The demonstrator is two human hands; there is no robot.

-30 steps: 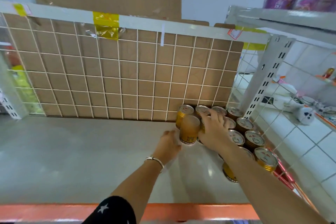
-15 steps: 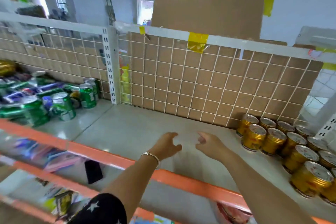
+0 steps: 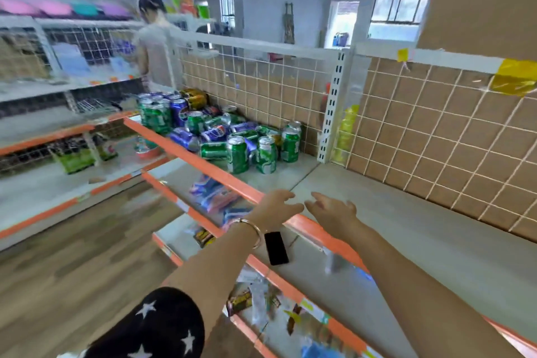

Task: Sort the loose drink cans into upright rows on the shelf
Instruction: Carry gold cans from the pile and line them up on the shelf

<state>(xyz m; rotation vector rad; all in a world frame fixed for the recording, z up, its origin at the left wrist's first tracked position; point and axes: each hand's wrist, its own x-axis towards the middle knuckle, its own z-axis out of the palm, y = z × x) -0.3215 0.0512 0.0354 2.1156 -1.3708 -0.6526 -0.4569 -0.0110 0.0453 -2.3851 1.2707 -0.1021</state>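
The left hand [image 3: 274, 208] and right hand [image 3: 334, 209] are hovering side by side at frame centre above the shelf [image 3: 406, 227] edge, fingers loosely spread and holding nothing, probably heading for the loose cans [image 3: 220, 131] heaped left of centre, some upright and many toppled.

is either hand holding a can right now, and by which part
Nothing is held. The left hand and right hand are both empty with fingers relaxed, over the shelf's orange front edge, apart from the loose drink cans.
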